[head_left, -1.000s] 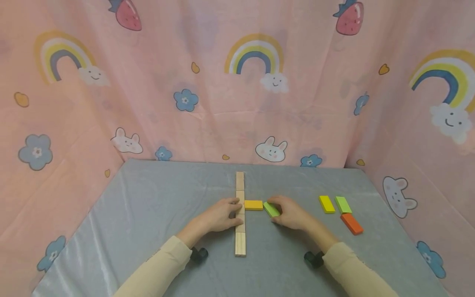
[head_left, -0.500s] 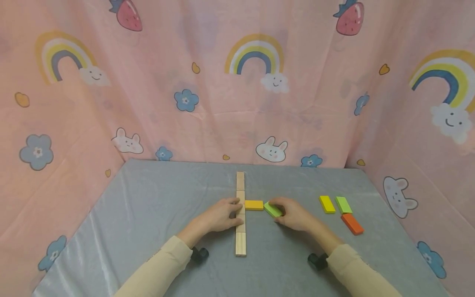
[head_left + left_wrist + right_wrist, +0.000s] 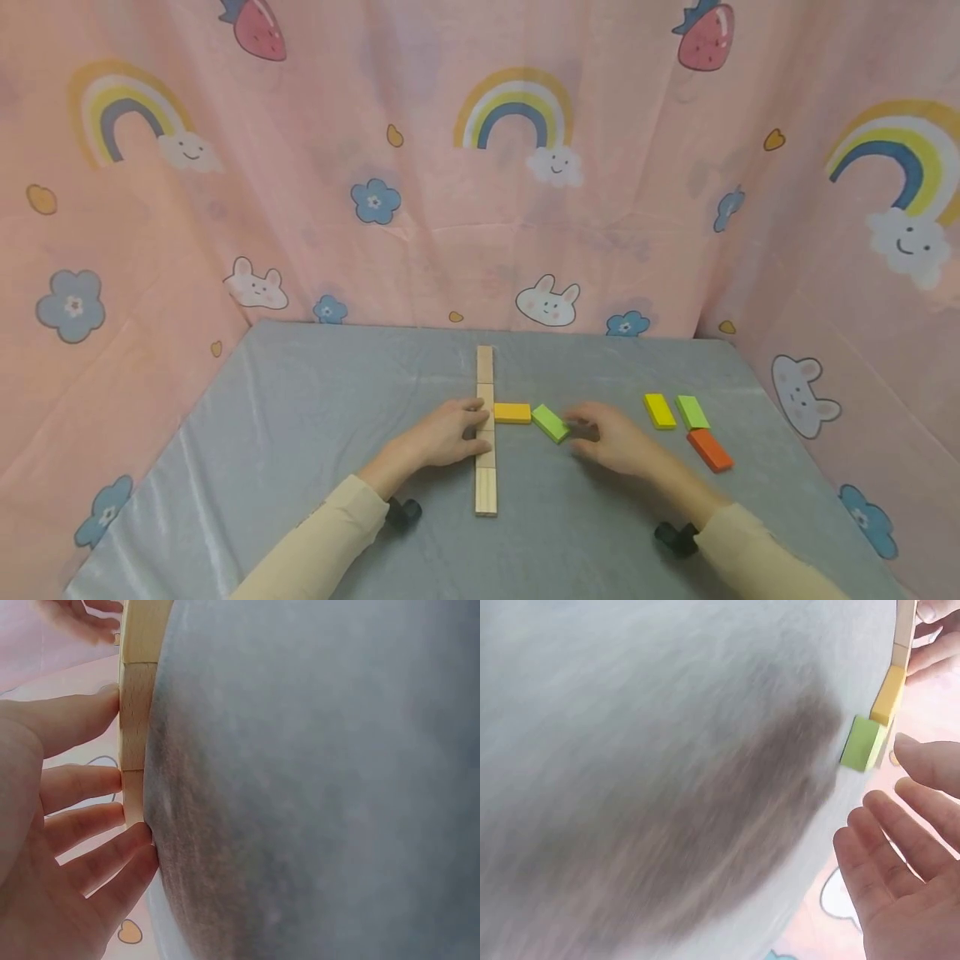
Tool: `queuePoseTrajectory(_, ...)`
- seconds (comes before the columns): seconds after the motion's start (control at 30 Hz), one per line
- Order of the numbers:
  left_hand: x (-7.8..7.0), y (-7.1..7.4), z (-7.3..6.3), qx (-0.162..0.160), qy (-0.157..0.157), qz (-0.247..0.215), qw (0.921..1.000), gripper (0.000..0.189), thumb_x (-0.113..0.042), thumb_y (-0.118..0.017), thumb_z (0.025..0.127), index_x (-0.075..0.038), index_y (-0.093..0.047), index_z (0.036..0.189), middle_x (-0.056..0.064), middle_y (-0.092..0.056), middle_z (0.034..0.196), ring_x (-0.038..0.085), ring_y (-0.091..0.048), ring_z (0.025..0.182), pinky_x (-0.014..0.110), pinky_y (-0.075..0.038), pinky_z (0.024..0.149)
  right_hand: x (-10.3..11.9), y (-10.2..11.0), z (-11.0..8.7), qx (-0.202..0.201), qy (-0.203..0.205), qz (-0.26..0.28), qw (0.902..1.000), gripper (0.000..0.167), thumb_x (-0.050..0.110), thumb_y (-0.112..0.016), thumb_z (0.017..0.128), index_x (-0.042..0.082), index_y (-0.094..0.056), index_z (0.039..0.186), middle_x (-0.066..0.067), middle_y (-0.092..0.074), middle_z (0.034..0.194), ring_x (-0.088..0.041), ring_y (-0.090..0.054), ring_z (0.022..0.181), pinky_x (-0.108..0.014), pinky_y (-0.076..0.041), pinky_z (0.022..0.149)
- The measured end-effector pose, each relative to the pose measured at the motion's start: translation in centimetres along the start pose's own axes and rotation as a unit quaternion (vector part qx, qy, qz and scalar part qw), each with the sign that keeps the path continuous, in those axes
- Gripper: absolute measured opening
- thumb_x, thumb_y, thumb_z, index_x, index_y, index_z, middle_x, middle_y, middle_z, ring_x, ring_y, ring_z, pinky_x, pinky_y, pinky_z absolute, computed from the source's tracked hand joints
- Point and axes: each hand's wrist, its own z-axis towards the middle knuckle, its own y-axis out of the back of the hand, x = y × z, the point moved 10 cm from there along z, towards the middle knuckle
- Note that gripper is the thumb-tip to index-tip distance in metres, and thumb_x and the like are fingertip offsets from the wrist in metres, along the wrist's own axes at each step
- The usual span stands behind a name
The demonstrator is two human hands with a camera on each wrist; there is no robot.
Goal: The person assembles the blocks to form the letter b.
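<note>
Plain wooden blocks (image 3: 486, 492) lie end to end in a straight line running away from me. My left hand (image 3: 448, 435) touches this line near its middle with outstretched fingertips; the left wrist view shows thumb and fingers against the wood (image 3: 136, 712). An orange-yellow block (image 3: 513, 413) juts out from the line's right side. At its far end a light green block (image 3: 551, 423) lies slanted, one corner close to the orange-yellow one. Just right of the green block, my right hand (image 3: 618, 439) is apart from it, holding nothing, its fingers relaxed in the right wrist view.
On the right of the grey cloth-covered table (image 3: 337, 375) lie a yellow block (image 3: 660, 412), another light green block (image 3: 692, 412) and an orange-red block (image 3: 710, 450). A pink patterned curtain (image 3: 420, 258) stands behind and along both sides.
My right hand has let go of the slanted green block and drawn back to the right. The left hand stays in place on the wooden line.
</note>
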Motion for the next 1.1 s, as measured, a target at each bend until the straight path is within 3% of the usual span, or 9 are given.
queuePoseTrajectory(0.23, 0.0, 0.0, 0.0, 0.003, 0.000, 0.000, 1.0000, 0.058, -0.037, -0.068, 0.098, -0.004, -0.056, 0.145, 0.014, -0.044, 0.156, 0.033, -0.042, 0.143, 0.046, -0.037, 0.116, -1.0, 1.9, -2.4, -0.002, -0.008, -0.031, 0.9995, 0.035, 0.011, -0.073, 0.093, 0.001, -0.067, 0.127, -0.012, -0.067, 0.124, -0.034, -0.062, 0.114, -0.055, -0.052, 0.096)
queuePoseTrajectory(0.57, 0.1, 0.0, 0.0, 0.006, 0.003, -0.004, 1.0000, 0.059, -0.038, -0.068, 0.098, -0.003, -0.056, 0.145, 0.014, -0.043, 0.157, 0.034, -0.041, 0.144, 0.046, -0.036, 0.116, -3.7, 4.7, -5.8, -0.059, -0.021, -0.072, 0.9954, 0.032, 0.005, -0.076, 0.089, -0.001, -0.071, 0.119, -0.012, -0.070, 0.118, -0.037, -0.063, 0.112, -0.058, -0.052, 0.094)
queuePoseTrajectory(0.73, 0.0, 0.1, 0.0, 0.006, 0.000, -0.011, 0.9999, 0.059, -0.037, -0.069, 0.098, -0.003, -0.056, 0.145, 0.015, -0.043, 0.157, 0.035, -0.041, 0.144, 0.047, -0.037, 0.116, -5.9, 5.8, -7.4, -0.080, -0.040, -0.091, 0.9918, 0.031, 0.005, -0.078, 0.087, -0.001, -0.071, 0.117, -0.014, -0.070, 0.115, -0.039, -0.062, 0.110, -0.061, -0.050, 0.093)
queuePoseTrajectory(1.1, 0.2, -0.1, 0.1, 0.008, 0.006, -0.011, 0.9999, 0.060, -0.037, -0.069, 0.098, -0.003, -0.055, 0.146, 0.014, -0.042, 0.157, 0.035, -0.040, 0.144, 0.047, -0.036, 0.117, -10.1, 8.2, -10.2, -0.083, -0.104, -0.093, 0.9868, 0.035, 0.008, -0.077, 0.088, -0.006, -0.068, 0.119, -0.028, -0.063, 0.121, -0.047, -0.057, 0.111, -0.068, -0.047, 0.092)
